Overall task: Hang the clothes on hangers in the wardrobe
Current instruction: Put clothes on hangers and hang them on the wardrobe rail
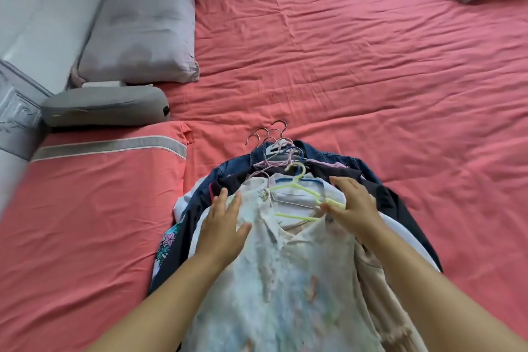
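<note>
Pink bed (357,51) bears the hangered clothes pile (285,237) (wardrobe unseen, hanging undone); left hand (225,223) rests spread, right hand (353,208) pinches the yellow-green hanger (297,191).

The bed (357,60) is being covered by a coral-pink sheet, and a grey stripe is being shown on the pink pillow (108,148). A pale blouse (271,266) with faint blue and peach print is being topped by a yellow-green hanger (303,194), with a dark blue denim jacket (237,166) beneath.
</note>
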The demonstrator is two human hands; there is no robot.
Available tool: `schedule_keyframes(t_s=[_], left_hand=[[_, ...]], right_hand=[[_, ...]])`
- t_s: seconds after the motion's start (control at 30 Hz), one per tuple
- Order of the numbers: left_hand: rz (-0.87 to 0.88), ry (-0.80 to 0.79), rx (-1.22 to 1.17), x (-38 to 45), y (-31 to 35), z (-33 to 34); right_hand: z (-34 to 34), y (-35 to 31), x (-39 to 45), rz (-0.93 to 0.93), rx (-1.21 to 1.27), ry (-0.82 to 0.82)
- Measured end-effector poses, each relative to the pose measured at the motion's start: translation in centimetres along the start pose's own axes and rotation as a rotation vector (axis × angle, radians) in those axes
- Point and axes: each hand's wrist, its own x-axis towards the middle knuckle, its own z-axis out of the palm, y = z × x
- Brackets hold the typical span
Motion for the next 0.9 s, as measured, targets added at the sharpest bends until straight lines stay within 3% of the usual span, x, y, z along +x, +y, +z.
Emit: schedule_keyframes(t_s=[0.1,0.2,0.27,0.47,0.53,0.7,0.9], left_hand=[[0.022,-0.058,0.031,0.1,-1.3,1.9],[0.014,-0.118,0.107,-0.6,-1.7,3.1],[0.018,-0.141,0.161,-1.3,-1.6,4.0],[0.041,-0.395,0.350,-2.1,-1.9,5.2],[0.049,-0.416,0.326,-2.3,-1.6,4.1],[0.128,-0.263,0.132,-7.4,-0.1,0.4],[0.357,-0.365,0.025,-16.8,1.5,-2.1]], right_hand=[[1.8,0.5,-2.9,-0.010,-0.170,-0.024],[3.9,0.4,-6.8,-0.044,-0.329,0.168],[5.5,0.1,-8.9,-0.045,-0.372,0.159],[7.1,1.5,-9.0,0.043,-0.535,-0.211],[6.0,1.2,-8.6,0.060,-0.463,-0.298],[2.1,-2.5,-14.5,0.048,-0.217,-0.036],[0.8,-5.6,-28.2,0.214,-0.001,0.138]])
